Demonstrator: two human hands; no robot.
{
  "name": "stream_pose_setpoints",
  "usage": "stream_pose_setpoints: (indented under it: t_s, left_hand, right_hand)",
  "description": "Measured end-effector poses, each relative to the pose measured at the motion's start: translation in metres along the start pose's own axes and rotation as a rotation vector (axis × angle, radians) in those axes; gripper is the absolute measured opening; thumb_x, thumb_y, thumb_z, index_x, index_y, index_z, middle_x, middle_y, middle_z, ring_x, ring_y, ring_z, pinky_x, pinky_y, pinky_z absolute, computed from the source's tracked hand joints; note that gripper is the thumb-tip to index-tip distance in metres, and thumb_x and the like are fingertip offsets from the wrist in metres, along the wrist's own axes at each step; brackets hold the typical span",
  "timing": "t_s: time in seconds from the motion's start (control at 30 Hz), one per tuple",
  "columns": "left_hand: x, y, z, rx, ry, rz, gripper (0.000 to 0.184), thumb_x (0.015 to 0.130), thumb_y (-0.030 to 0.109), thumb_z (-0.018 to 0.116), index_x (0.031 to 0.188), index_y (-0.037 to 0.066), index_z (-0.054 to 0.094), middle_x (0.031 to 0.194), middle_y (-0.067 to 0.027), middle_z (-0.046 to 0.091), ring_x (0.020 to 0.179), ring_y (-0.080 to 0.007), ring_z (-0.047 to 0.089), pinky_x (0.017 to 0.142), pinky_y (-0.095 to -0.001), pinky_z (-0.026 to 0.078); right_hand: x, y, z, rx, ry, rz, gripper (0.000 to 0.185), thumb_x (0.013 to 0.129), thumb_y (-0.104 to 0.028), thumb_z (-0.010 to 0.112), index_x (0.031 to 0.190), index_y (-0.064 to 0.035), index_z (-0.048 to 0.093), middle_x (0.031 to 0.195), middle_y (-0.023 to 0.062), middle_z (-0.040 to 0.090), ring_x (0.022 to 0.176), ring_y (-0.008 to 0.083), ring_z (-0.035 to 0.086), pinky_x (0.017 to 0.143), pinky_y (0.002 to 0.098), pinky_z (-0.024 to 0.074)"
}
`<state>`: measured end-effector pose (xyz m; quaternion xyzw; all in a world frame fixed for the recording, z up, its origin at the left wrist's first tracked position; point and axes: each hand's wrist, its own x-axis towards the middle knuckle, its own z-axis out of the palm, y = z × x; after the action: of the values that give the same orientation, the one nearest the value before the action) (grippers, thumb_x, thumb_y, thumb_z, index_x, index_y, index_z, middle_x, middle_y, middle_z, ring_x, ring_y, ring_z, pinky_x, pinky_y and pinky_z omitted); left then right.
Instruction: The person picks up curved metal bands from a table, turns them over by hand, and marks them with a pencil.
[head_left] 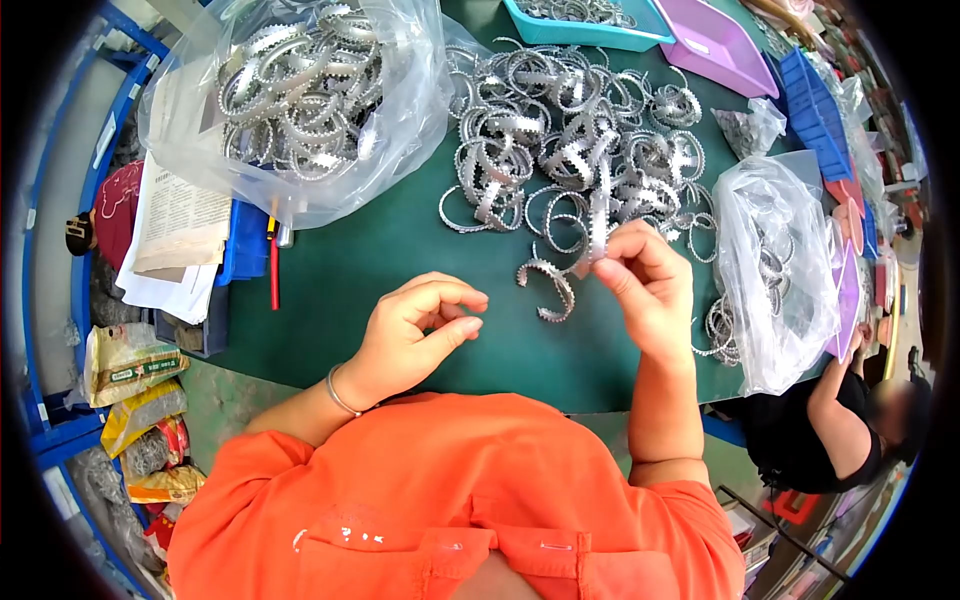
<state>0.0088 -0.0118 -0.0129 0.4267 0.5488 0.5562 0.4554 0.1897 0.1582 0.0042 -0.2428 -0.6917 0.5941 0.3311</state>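
Right hand (650, 280) pinched a toothed ring (600, 212) near the ring pile (575, 125), where interlocking could've caused snags; left hand (415, 320) was half-curled, empty.

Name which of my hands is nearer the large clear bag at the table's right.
Right. Your right hand is a little left of the bag, holding a toothed metal band; your left hand is farther left.

Single head camera, looking forward and down from above the left hand (415, 325) and right hand (648, 285), orange shirt (450, 480) close in behind them, green table (335, 310) stretching beyond, wide round view, dark at its corners.
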Motion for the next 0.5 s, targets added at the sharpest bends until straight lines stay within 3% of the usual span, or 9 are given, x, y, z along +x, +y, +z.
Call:
stream_pose_setpoints:
  t_s: [0.03,0.1,0.17,0.27,0.3,0.37,0.4,0.5]
  left_hand:
    - [0.001,0.0,0.001,-0.04,0.008,-0.016,0.018,0.081,-0.008,0.055,0.099,-0.003,0.057,0.099,-0.0102,0.054,0.078,-0.0146,0.06,0.065,-0.024,0.05]
    - [0.003,0.0,0.002,-0.045,-0.012,-0.016,0.018,0.082,-0.008,0.054,0.099,-0.003,0.057,0.099,-0.01,0.054,0.078,-0.0145,0.06,0.065,-0.0241,0.05]
    - [0.005,0.0,0.002,-0.052,-0.021,-0.01,0.018,0.082,-0.008,0.054,0.099,-0.002,0.057,0.099,-0.0098,0.054,0.078,-0.0144,0.06,0.065,-0.0242,0.05]
    - [0.003,0.0,0.001,-0.059,-0.047,-0.024,0.018,0.082,-0.008,0.054,0.099,-0.002,0.057,0.099,-0.0096,0.055,0.077,-0.0142,0.06,0.065,-0.0243,0.05]
    - [0.003,0.0,0.0,-0.056,-0.04,-0.025,0.018,0.082,-0.007,0.054,0.099,-0.003,0.057,0.099,-0.0096,0.055,0.077,-0.0143,0.06,0.065,-0.0243,0.05]
    - [0.003,-0.001,0.0,-0.053,-0.036,-0.028,0.018,0.082,-0.007,0.054,0.1,-0.003,0.057,0.099,-0.0096,0.055,0.077,-0.0143,0.06,0.066,-0.0243,0.05]
    - [0.002,-0.001,0.0,-0.074,-0.039,-0.037,0.018,0.083,-0.007,0.054,0.099,-0.003,0.057,0.098,-0.0097,0.055,0.078,-0.0143,0.06,0.066,-0.0243,0.05]
    - [0.003,-0.003,-0.001,-0.105,-0.053,-0.031,0.018,0.083,-0.006,0.054,0.101,-0.003,0.056,0.099,-0.0101,0.055,0.078,-0.0144,0.06,0.067,-0.0246,0.051]
  right_hand:
    - [0.002,-0.002,0.0,0.131,-0.005,0.069,0.005,0.078,0.003,0.06,0.08,-0.0001,0.057,0.074,0.001,0.053,0.059,0.0072,0.048,0.052,0.0195,0.0364]
    - [0.003,0.018,-0.004,-0.069,0.033,0.259,0.001,0.082,0.001,0.057,0.082,0.0003,0.056,0.078,0.0023,0.054,0.061,0.0078,0.055,0.051,0.0194,0.0411]
    - [-0.001,0.019,-0.001,-0.026,0.061,0.255,0.002,0.082,0.003,0.056,0.083,0.0016,0.056,0.08,0.0045,0.054,0.064,0.0102,0.058,0.053,0.0207,0.0443]
    - [-0.004,0.026,0.001,0.187,0.094,-0.094,0.007,0.081,0.01,0.053,0.085,0.0043,0.056,0.084,0.0096,0.054,0.066,0.0138,0.059,0.058,0.0228,0.0485]
    - [-0.002,0.029,0.0,0.186,0.096,-0.094,0.007,0.081,0.01,0.053,0.085,0.0043,0.056,0.084,0.0096,0.054,0.066,0.0138,0.059,0.058,0.0228,0.0485]
    - [0.003,0.038,-0.003,-0.118,0.177,-0.242,0.009,0.081,0.01,0.052,0.086,0.0045,0.056,0.09,0.0121,0.055,0.068,0.0147,0.06,0.06,0.0241,0.0503]
    - [0.003,0.04,-0.005,-0.256,0.198,-0.203,0.011,0.08,0.012,0.051,0.088,0.0047,0.056,0.093,0.0142,0.055,0.07,0.0164,0.06,0.061,0.0263,0.0515]
    - [0.001,0.036,0.004,-0.106,0.32,-0.357,0.013,0.08,0.013,0.05,0.089,0.0041,0.056,0.09,0.014,0.057,0.071,0.0177,0.06,0.059,0.0277,0.0512]
